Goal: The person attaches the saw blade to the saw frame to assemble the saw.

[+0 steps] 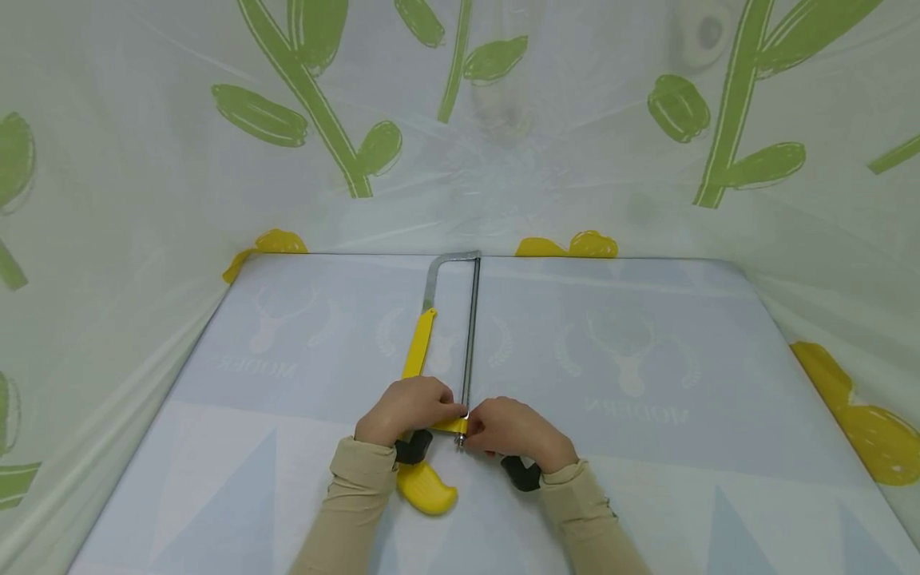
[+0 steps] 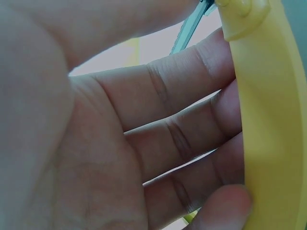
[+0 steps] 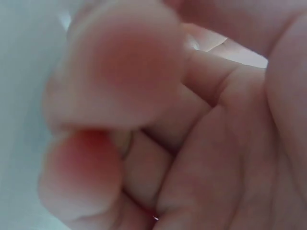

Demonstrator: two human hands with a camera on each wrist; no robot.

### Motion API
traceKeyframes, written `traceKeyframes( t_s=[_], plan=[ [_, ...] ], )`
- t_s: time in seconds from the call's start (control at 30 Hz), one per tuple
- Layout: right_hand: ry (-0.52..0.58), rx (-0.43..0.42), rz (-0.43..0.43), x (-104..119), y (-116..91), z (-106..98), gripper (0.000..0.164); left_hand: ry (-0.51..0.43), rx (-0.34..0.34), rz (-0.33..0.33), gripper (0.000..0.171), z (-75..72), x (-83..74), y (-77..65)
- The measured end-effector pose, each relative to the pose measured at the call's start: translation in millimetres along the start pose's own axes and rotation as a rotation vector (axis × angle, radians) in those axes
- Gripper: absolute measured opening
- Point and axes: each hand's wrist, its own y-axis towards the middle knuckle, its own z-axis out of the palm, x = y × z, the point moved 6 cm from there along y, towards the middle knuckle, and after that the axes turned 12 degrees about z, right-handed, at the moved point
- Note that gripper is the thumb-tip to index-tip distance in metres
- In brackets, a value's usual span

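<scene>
A hacksaw (image 1: 419,343) with a yellow and grey frame lies on the table, its far end towards the back edge. Its blade (image 1: 471,335) runs along the frame's right side, and the yellow handle (image 1: 427,489) points towards me. My left hand (image 1: 413,407) lies over the near part of the frame, thumb and forefinger at the blade's near end. In the left wrist view its fingertips rest along the yellow handle part (image 2: 273,105). My right hand (image 1: 513,431), fingers curled, pinches at the blade's near end beside the metal tension screw (image 1: 460,442); the fingers hide the exact contact.
A pale printed cover (image 1: 647,439) lies over the table. Behind and at both sides hangs a translucent sheet (image 1: 575,160) with green leaves, meeting the table's back edge close to the saw's far end. Dark bands (image 1: 413,447) sit on both wrists.
</scene>
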Motion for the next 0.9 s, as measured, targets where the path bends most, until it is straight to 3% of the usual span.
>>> traceKeyframes(
  t_s=[0.17, 0.53, 0.73, 0.9],
  plan=[
    [0.019, 0.028, -0.012, -1.0, 0.8, 0.2, 0.017, 0.002, 0.005, -0.003, 0.038, 0.4, 0.4, 0.4],
    [0.067, 0.071, -0.063, -3.1, 1.8, 1.6, 0.04, 0.014, 0.015, -0.003, 0.037, 1.0, 0.9, 0.9],
    [0.094, 0.079, -0.038, -4.4, 3.0, 1.8, 0.038, 0.016, 0.01, 0.01, 0.037, 0.1, 0.9, 1.0],
    [0.1, 0.094, -0.053, -4.6, 4.7, 3.1, 0.028, 0.02, 0.001, 0.017, 0.038, -0.1, 1.6, 0.3]
  ],
)
